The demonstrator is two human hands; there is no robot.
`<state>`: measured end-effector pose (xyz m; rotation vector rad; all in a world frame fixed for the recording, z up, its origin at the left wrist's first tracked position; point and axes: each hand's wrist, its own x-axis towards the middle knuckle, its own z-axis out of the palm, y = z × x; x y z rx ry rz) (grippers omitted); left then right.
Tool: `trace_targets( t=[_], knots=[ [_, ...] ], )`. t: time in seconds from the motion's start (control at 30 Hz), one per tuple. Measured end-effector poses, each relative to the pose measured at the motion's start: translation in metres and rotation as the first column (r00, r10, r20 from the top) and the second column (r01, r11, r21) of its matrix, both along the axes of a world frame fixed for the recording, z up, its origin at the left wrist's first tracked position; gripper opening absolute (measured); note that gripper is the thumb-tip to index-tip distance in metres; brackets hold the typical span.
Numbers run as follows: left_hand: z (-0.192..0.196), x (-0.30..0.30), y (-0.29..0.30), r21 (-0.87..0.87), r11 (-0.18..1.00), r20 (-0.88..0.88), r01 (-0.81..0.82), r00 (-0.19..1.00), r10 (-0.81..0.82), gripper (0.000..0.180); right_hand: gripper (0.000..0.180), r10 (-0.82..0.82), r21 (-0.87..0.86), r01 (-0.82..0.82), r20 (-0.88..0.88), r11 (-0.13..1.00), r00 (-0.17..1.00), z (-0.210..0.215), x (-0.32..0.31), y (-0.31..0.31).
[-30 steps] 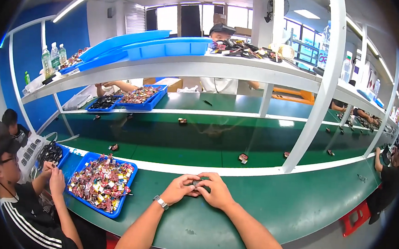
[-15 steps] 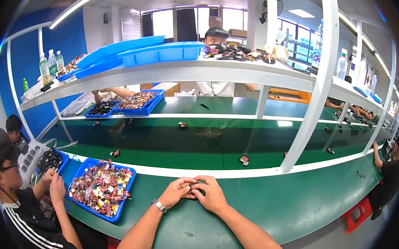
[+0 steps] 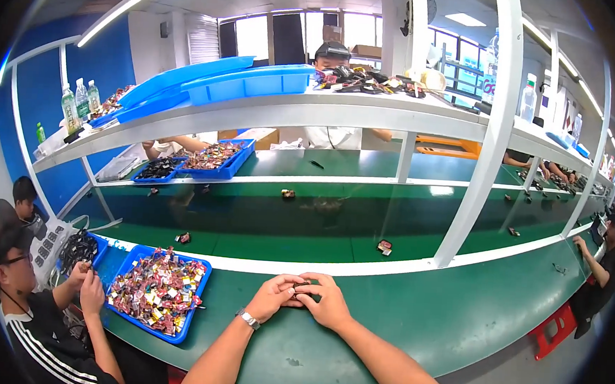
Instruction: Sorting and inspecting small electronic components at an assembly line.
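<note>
Over the green bench, near its far edge, my left hand (image 3: 273, 297) and my right hand (image 3: 323, 302) meet with fingers closed together. Between them sits a small dark piece (image 3: 303, 285), mostly covered by the fingers, so its kind is unclear. A metal-banded watch (image 3: 249, 319) is on my left wrist. To the left of my hands stands a blue tray (image 3: 197, 310) heaped with small red, white and yellow pieces (image 3: 157, 288).
Beyond a white rail (image 3: 317, 268), a green conveyor belt (image 3: 270, 225) carries scattered small pieces such as one red-and-white piece (image 3: 384, 247). A white post (image 3: 475, 160) and shelf (image 3: 284, 110) stand ahead. A seated co-worker (image 3: 46, 317) is at my left; another person (image 3: 595, 273) sits far right.
Pieces on the belt have shifted slightly to the right. My hands stay in the same place, with small finger movements around the dark piece. The person far right has moved an arm.
</note>
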<state>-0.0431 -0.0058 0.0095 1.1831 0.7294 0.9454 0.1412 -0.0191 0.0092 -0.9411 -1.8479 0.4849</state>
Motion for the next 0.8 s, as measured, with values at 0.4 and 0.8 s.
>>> trace_targets(
  t=[0.4,0.8],
  knots=[
    [-0.004,-0.002,0.0,0.024,1.0,0.082,-0.004,0.997,0.002,0.026,0.017,-0.018,0.07,0.019,-0.018,0.997,1.0,0.001,-0.004,-0.001],
    [-0.001,-0.001,0.001,0.071,0.995,0.032,-0.064,0.998,0.062,0.025,0.026,0.014,0.003,-0.014,0.043,1.0,0.999,0.0,-0.005,-0.001]
  ],
)
